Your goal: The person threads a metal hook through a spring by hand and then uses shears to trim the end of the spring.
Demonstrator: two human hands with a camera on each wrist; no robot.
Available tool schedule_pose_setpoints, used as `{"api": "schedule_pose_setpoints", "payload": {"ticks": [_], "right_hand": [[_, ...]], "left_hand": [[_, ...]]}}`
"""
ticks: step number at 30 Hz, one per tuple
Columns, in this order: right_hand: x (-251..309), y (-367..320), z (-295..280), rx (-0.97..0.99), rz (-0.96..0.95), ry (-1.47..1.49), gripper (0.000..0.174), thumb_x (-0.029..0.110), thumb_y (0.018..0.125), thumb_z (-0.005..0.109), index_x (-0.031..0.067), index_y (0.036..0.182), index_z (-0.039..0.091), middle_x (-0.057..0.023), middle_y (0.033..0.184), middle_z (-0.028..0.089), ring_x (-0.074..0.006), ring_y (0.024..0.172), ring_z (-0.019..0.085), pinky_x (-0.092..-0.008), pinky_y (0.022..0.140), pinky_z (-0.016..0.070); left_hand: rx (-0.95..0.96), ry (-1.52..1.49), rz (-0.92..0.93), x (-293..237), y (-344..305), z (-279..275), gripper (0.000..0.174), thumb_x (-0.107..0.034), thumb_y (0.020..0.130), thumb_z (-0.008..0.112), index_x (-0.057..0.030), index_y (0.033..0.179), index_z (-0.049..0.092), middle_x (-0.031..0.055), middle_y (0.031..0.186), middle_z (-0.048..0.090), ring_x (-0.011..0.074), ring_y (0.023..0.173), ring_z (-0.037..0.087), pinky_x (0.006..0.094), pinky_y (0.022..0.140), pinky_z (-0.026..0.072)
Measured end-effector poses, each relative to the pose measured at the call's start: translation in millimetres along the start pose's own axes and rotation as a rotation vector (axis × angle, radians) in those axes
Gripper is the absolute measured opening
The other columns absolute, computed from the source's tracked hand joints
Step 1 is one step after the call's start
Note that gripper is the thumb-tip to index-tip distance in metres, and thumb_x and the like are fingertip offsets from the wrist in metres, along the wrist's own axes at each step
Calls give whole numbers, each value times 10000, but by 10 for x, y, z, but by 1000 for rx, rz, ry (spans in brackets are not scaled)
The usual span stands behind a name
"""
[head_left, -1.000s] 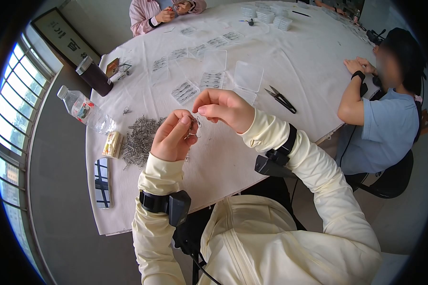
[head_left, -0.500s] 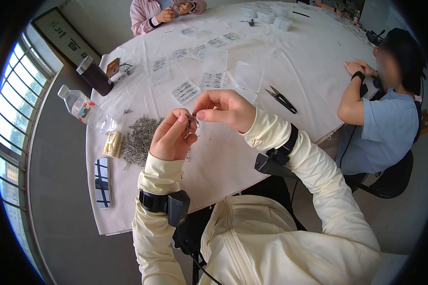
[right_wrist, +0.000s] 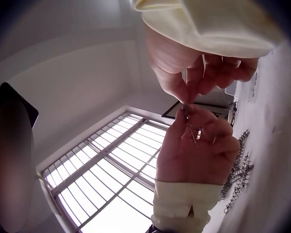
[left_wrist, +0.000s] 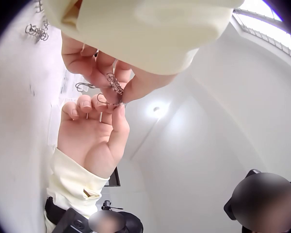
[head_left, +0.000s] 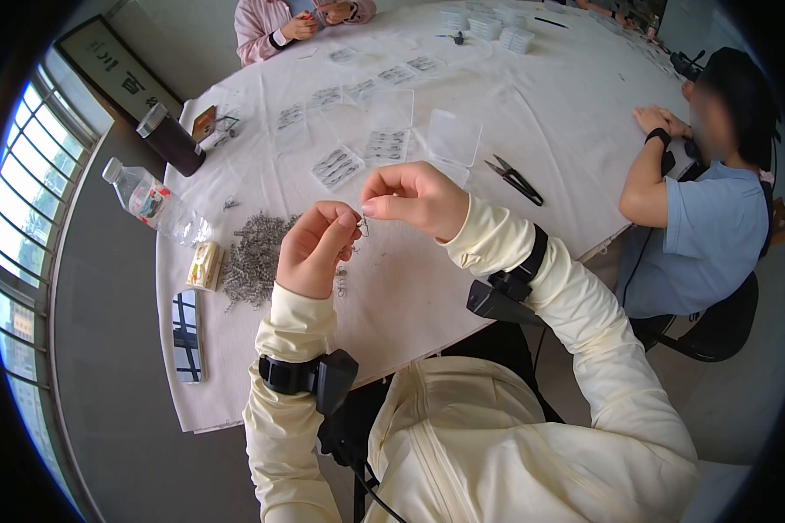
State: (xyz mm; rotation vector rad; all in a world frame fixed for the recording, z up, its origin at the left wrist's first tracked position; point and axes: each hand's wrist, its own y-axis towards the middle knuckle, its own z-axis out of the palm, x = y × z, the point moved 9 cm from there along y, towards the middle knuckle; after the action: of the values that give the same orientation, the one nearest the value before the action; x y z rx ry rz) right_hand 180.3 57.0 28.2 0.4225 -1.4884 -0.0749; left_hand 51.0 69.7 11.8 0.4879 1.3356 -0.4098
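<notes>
My left hand (head_left: 312, 248) pinches a small coiled wire spring (left_wrist: 115, 83) between thumb and fingers, above the near part of the table. A thin wire loop (left_wrist: 85, 87) juts from between the left fingers. My right hand (head_left: 420, 202) meets it from the right, its thumb and index fingertip pinching the end of the spring. Fingertips of both hands cover that end. In the right wrist view the spring's coils (right_wrist: 191, 133) show against the left palm. A tangled pile of wire springs (head_left: 257, 261) lies beside my left hand.
Beyond my hands are clear boxes of metal pieces (head_left: 338, 167) and black-handled snips (head_left: 519, 181). At left are a plastic bottle (head_left: 159, 205), a dark thermos (head_left: 173, 144), a tissue pack (head_left: 204, 265) and a phone (head_left: 187, 336). Other people sit at the table's far side and right.
My right thumb and index fingertip have come together with the left fingertips at the spring's end. My left hand has turned slightly.
</notes>
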Motion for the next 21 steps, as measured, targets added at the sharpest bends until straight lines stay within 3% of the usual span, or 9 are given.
{"api": "schedule_pose_setpoints", "payload": {"ticks": [4, 10, 21], "right_hand": [[-2, 3, -14, -11, 8, -28, 161, 167, 857, 632, 8, 869, 651, 6, 781, 615, -73, 767, 549, -232, 731, 448], [-10, -15, -25, -24, 61, -43, 140, 167, 868, 594, 29, 843, 594, 38, 787, 540, -52, 766, 476, -221, 730, 393], [-11, -14, -22, -15, 63, -41, 141, 164, 868, 590, 30, 825, 586, 42, 768, 518, -50, 740, 456, -218, 707, 382]], "left_hand": [[11, 14, -4, -5, -4, -5, 105, -158, 964, 553, -63, 1001, 578, -17, 849, 544, 55, 770, 482, 209, 668, 382], [-34, -121, 23, -12, 10, 6, 104, -179, 965, 565, -78, 982, 578, -16, 838, 561, 52, 733, 479, 208, 650, 376], [-33, -105, -2, 12, 17, -10, 128, -169, 952, 579, -45, 979, 598, -14, 839, 577, 50, 736, 495, 202, 643, 389]]}}
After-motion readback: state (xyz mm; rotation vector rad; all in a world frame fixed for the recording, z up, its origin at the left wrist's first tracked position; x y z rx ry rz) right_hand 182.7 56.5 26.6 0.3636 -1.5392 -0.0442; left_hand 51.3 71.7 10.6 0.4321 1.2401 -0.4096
